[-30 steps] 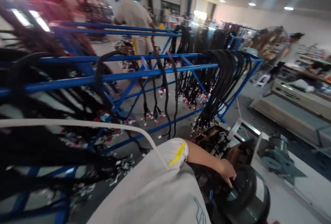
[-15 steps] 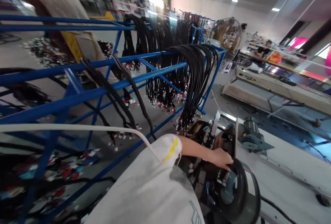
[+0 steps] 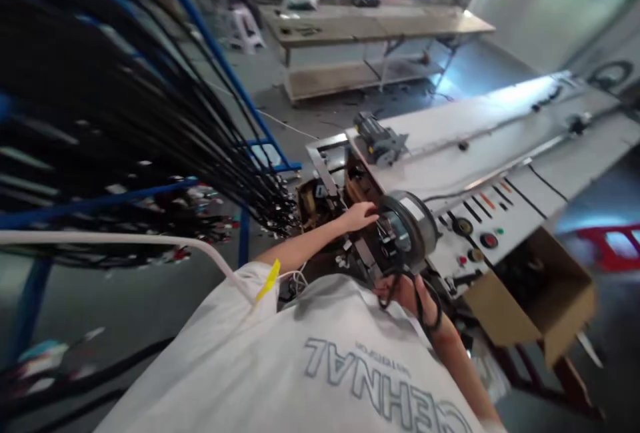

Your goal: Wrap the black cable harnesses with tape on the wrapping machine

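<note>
My left hand (image 3: 361, 216) is at the near left edge of a round, dark taping-type machine head (image 3: 417, 223), its fingers bent together. What they pinch, if anything, is too small and blurred to name. Below that ring, my right hand (image 3: 413, 294) grips a black cable (image 3: 434, 306), which loops over the fingers and hangs beside the wrist. Metal machine parts (image 3: 386, 236) sit inside the ring, between both hands.
Black cable bundles (image 3: 165, 100) hang on a blue rack (image 3: 220, 56) at left. A white workbench (image 3: 450, 136) carries a grey motor (image 3: 379, 138) and control buttons (image 3: 489, 240). An open cardboard box (image 3: 565, 290) stands at right. A long table (image 3: 370, 28) is behind.
My view has swung right and down, from the rack toward the bench. My right hand with the black cable has come into view. My left hand stays by the ring.
</note>
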`<state>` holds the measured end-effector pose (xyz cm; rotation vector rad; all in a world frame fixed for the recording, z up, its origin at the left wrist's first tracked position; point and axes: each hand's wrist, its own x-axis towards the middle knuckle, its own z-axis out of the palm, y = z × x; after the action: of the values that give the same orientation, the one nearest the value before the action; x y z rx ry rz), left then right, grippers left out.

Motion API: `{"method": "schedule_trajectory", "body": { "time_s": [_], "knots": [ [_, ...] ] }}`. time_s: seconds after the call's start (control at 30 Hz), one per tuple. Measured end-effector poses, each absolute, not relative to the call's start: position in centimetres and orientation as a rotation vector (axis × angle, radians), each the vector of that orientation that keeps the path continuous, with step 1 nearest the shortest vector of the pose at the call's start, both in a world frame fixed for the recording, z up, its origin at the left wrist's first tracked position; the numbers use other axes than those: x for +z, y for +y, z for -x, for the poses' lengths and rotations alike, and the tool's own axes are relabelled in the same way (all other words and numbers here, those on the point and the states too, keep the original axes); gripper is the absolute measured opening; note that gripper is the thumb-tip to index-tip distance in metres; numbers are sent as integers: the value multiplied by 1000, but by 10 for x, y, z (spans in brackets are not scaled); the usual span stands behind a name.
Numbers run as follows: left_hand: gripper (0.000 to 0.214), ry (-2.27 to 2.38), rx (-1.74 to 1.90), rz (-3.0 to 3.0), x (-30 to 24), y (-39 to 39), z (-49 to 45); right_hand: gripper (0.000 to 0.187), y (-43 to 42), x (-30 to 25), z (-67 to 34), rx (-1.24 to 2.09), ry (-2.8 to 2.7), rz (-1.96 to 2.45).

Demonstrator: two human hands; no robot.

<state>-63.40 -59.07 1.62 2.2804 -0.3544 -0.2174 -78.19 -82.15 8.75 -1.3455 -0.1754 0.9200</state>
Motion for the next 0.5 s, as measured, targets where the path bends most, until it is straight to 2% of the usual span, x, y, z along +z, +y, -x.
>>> {"method": "schedule_trajectory", "body": {
  "time_s": [0.1,0.2,0.37,0.47,0.5],
  "knots": [
    [29,-430,-184,-2353,19,-587,627,83,-769,58,743,1120,-50,1095],
    [29,-455,-199,-2478,27,-590,632,71,-749,42,717,1032,185,1230],
    [42,-181,-118,-2696,12,-596,632,62,-803,50,765,877,51,1377],
    [26,-147,-473,-2506,-11,-586,621,62,-855,51,784,530,221,1414],
    [28,-194,-633,-2372,-19,-581,618,62,-871,48,781,444,337,1483]
  ]
}}
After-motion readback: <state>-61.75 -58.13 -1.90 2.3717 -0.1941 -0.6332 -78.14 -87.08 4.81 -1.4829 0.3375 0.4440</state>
